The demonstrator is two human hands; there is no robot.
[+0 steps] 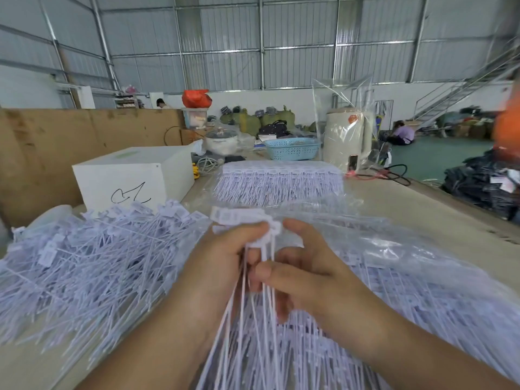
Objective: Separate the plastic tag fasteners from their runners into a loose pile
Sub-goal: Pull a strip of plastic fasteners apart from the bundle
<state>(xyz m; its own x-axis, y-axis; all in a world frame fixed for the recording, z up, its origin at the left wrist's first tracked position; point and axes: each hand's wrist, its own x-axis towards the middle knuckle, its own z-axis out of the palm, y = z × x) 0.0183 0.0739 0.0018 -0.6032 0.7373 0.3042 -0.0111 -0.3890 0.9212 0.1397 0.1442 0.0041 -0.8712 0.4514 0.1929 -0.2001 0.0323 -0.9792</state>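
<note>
At the centre of the frame I hold a strip of tag fasteners (244, 218), its white heads still joined in a row and its thin tails hanging down toward the bottom edge. My left hand (222, 266) grips the strip just under the heads, fingers curled round the upper stems. My right hand (306, 274) pinches a few of the tails, thumb pressed against them below the heads, while the forefinger reaches up to touch the end of the row. The hands are blurred, so I cannot tell how many stems each one has.

To the left of my hands, filling the lower left of the frame, lies the loose pile (92, 254) of separated fasteners, tails crossing every way. Beneath and to the right of my hands more unseparated strips lie in clear plastic bags (408, 266). Above my hands, at the middle of the frame, another stack of strips (278, 178) rests on the table (439, 209), heads up and tails toward me.

In the left middle stands a white box (132, 175) with a black handwritten scrawl on its near face; I cannot read it as words. Behind it runs a cardboard wall (70, 136). Farther back sit a blue perforated basket (292, 149) and, to its right, a cream appliance (347, 136) wrapped in clear plastic with an orange sticker too small to read.
</note>
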